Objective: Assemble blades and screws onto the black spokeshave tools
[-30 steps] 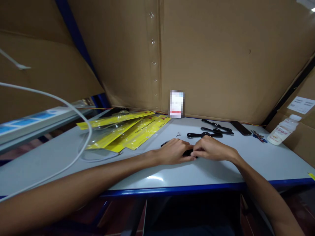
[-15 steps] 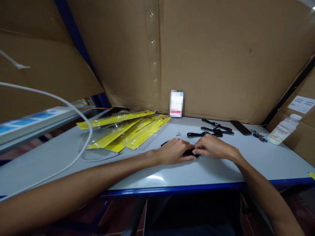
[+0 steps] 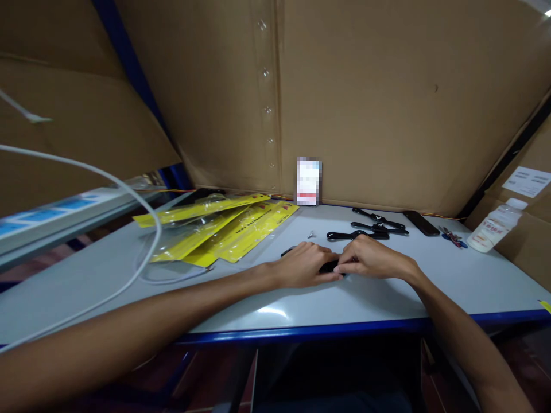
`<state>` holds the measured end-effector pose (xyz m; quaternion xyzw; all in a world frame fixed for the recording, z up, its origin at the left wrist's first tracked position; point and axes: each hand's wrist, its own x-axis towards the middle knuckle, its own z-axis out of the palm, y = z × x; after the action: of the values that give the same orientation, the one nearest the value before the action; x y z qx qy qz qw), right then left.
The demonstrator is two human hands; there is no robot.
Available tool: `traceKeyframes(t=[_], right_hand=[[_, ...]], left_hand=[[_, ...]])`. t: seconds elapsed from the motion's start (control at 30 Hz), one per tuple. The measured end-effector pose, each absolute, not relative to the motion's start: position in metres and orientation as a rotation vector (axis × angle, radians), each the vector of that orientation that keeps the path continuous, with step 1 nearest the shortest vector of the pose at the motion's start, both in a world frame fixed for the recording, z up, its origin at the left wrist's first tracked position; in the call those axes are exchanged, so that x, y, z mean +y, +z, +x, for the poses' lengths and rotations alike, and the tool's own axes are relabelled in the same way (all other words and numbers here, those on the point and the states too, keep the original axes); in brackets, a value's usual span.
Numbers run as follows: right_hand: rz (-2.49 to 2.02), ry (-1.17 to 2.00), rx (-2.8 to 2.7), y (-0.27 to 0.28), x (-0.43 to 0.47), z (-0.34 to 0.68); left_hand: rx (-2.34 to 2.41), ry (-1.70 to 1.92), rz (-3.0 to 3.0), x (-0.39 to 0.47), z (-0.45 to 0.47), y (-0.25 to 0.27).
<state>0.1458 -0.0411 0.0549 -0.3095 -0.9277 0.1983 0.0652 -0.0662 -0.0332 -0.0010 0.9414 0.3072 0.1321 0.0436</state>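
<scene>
My left hand is closed over a black spokeshave lying low on the table, its fingers across the tool's body. One handle end pokes out beyond the knuckles; most of the tool is hidden. My right hand pinches at the middle of the same spokeshave, thumb and fingertips close together against it. Whatever small part may sit between those fingertips cannot be made out. Just behind my hands lie several more black spokeshaves, side by side. A small shiny metal piece rests behind my left hand.
Yellow cards in clear plastic packaging are heaped on the left, crossed by a white cable. A lit phone leans on the cardboard wall. Rightward are a dark phone, small pliers and a bottle.
My right fingertips have shifted very slightly left on the spokeshave. My left hand stays in place, and the things on the table have not moved.
</scene>
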Motion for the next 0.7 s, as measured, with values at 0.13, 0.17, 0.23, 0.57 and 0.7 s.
traceKeyframes(t=[0.13, 0.17, 0.23, 0.57, 0.7], right_hand=[[-0.957, 0.600, -2.805, 0.0571, -0.0426, 0.1450], [-0.963, 0.600, -2.807, 0.0579, -0.0431, 0.1447], [-0.972, 0.606, -2.805, 0.0593, -0.0443, 0.1441], [-0.996, 0.538, -2.823, 0.0586, -0.0443, 0.1425], [-1.014, 0.495, -2.831, 0.0574, -0.0448, 0.1422]], left_hand=[[0.944, 0.399, 2.865, -0.0342, -0.0659, 0.0005], [0.947, 0.391, 2.865, -0.0344, -0.0659, 0.0009], [0.945, 0.385, 2.865, -0.0346, -0.0658, 0.0014], [0.951, 0.369, 2.870, -0.0334, -0.0659, 0.0006], [0.965, 0.344, 2.874, -0.0336, -0.0658, 0.0013]])
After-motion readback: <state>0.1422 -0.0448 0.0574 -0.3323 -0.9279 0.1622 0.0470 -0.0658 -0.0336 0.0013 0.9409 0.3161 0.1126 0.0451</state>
